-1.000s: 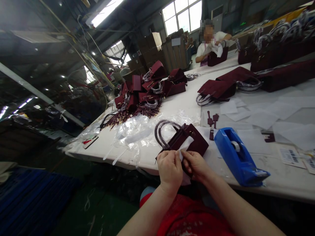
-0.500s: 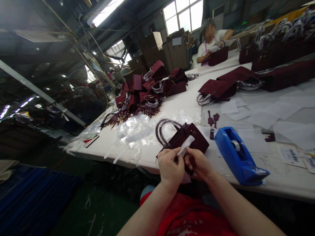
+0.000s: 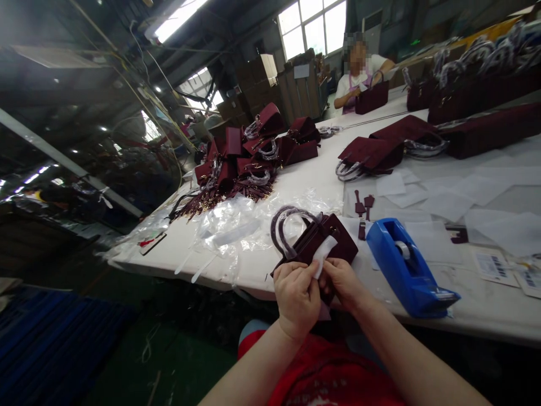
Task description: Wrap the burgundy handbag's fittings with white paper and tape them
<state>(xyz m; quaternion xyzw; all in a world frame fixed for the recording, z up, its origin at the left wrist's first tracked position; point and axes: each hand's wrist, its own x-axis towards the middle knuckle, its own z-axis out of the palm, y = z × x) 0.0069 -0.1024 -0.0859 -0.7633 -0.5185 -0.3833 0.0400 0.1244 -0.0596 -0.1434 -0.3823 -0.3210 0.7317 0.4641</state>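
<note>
Both hands pinch a white strip at a maroon handbag on the bench edge.

The left hand (image 3: 297, 293) and right hand (image 3: 344, 282) meet, fingers pressed on the white strip (image 3: 323, 252) against the maroon handbag (image 3: 322, 245), which lies at the near edge of the white bench (image 3: 304, 186). A blue tape dispenser (image 3: 406, 268) sits just right of it, crumpled clear plastic (image 3: 240, 225) to the left, a heap of handbags (image 3: 253, 158) behind. A co-worker (image 3: 359, 73) sits far off.

Two bare forearms, no sleeves, watch, rings or gloves visible, entering from bottom centre of frame. Left hand (image 3: 298, 296) and right hand (image 3: 344, 282) ungloved. Red garment (image 3: 333, 378) with faint pale print, bottom centre.
</note>
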